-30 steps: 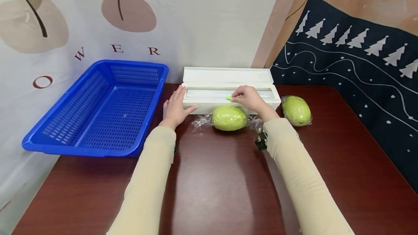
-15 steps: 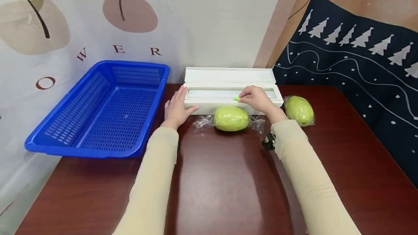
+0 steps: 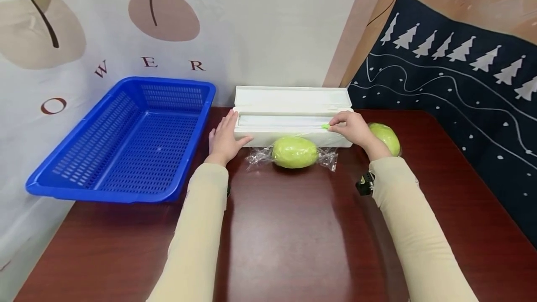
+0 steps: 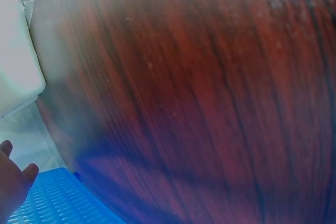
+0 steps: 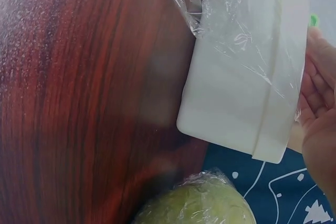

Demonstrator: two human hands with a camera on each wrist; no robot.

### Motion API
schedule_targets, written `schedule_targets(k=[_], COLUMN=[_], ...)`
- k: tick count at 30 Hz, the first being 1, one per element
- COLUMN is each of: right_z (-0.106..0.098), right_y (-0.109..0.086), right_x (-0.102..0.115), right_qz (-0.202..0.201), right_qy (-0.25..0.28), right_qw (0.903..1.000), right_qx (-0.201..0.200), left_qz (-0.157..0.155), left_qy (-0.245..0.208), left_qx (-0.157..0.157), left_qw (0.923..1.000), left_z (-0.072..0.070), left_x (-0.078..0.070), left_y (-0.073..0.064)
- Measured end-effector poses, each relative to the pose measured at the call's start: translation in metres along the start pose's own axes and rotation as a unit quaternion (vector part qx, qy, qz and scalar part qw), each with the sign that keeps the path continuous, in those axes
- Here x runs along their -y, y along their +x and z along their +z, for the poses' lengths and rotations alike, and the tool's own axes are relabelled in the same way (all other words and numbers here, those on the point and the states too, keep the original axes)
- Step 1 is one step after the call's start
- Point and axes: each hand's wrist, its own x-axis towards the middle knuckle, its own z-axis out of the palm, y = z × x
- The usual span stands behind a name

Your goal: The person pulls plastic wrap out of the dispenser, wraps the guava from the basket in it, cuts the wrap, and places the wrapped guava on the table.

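Observation:
A long white cling film dispenser [image 3: 268, 138] lies across the back of the table, its lid [image 3: 291, 96] raised behind it. My right hand [image 3: 355, 128] pinches the small green slide cutter [image 3: 325, 126] near the right end of the dispenser's front edge. At the other end my left hand [image 3: 224, 140] rests against the dispenser, fingers straight and thumb spread along the front. Right before the dispenser lies a green melon-like fruit [image 3: 294, 152] in clear film, the film's loose ends spreading to both sides. The right wrist view shows the film [image 5: 236, 30] draped over the dispenser's front.
A second green fruit [image 3: 385, 136] wrapped in film stands right of the dispenser, partly behind my right wrist. On the left is a large blue plastic basket [image 3: 121, 194]. A printed cloth wall [image 3: 268, 27] closes off the back of the brown table [image 3: 285, 236].
My right hand has drawn the green slide cutter rightward along the dispenser's edge, from about the middle to near the right end. My left hand has stayed at the left end.

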Motion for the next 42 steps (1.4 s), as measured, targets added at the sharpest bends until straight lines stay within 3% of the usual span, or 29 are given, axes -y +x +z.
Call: schedule_targets(k=[7,15,34,42], right_z=[-0.003,-0.01,-0.011,-0.015], right_y=[0.0,-0.002,-0.004,-0.006], right_x=[-0.002,-0.005,-0.012,-0.014], right_qz=[0.015,-0.009,-0.008,-0.025], right_qy=[0.0,-0.017,-0.01,-0.02], right_qw=[0.9998,0.9998,0.9998,0.9994], right_qx=[0.01,0.011,0.012,0.011], left_qz=[-0.005,-0.003,-0.01,-0.009], left_qy=[0.001,-0.002,0.012,0.008], left_qx=[0.004,-0.009,-0.006,-0.008], left_qw=[1.0,1.0,0.9999,0.9999], left_z=[0.0,0.002,0.002,0.003], left_x=[0.0,0.0,-0.001,0.0], left_y=[0.0,0.0,-0.001,-0.001])
